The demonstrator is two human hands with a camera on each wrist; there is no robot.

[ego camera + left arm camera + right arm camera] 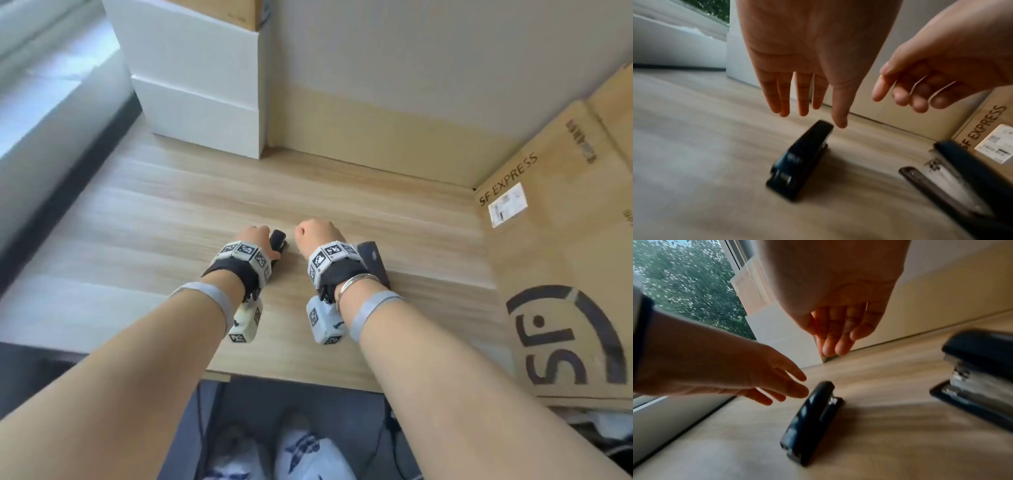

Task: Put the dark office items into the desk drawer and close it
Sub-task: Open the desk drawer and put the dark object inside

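Left wrist view, left hand (809,53) hanging with fingers spread and holding nothing above small black stapler (800,162), right hand (937,76) loosely curled at two o'clock, larger stapler (966,177) lying on desk (694,146) at four o'clock.

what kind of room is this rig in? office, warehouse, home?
Probably an office or a home workspace doubling as storage: a light wood-grain desk by a window, two black staplers on it, and brown SF Express shipping cartons plus white boxes stacked around.
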